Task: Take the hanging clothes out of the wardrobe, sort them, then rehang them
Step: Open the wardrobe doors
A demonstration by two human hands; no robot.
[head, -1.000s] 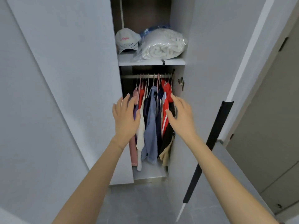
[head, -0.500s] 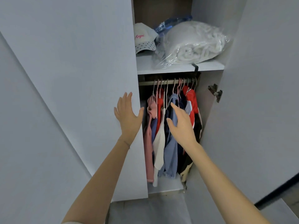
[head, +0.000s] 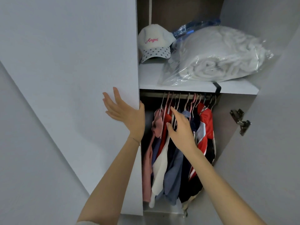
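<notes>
Several garments hang on thin hangers from a rail (head: 178, 95) in the open wardrobe: a pink one (head: 146, 168) at the left, then white (head: 159, 172), blue (head: 172, 176), dark ones and a red-and-white jacket (head: 205, 124) at the right. My left hand (head: 123, 113) lies flat against the left door (head: 73, 78), thumb hooked over its edge. My right hand (head: 181, 129) reaches among the hangers with straight fingers, touching the tops of the middle garments without gripping any.
On the shelf (head: 194, 86) above the rail sit a white cap (head: 154, 41) with pink lettering and a bagged white blanket (head: 219, 56). The right door (head: 276, 143) stands open with a metal hinge (head: 241, 121). Grey floor shows below.
I have moved closer to the wardrobe. My left hand went from in front of the clothes onto the left door's edge. My right hand rose towards the hanger tops.
</notes>
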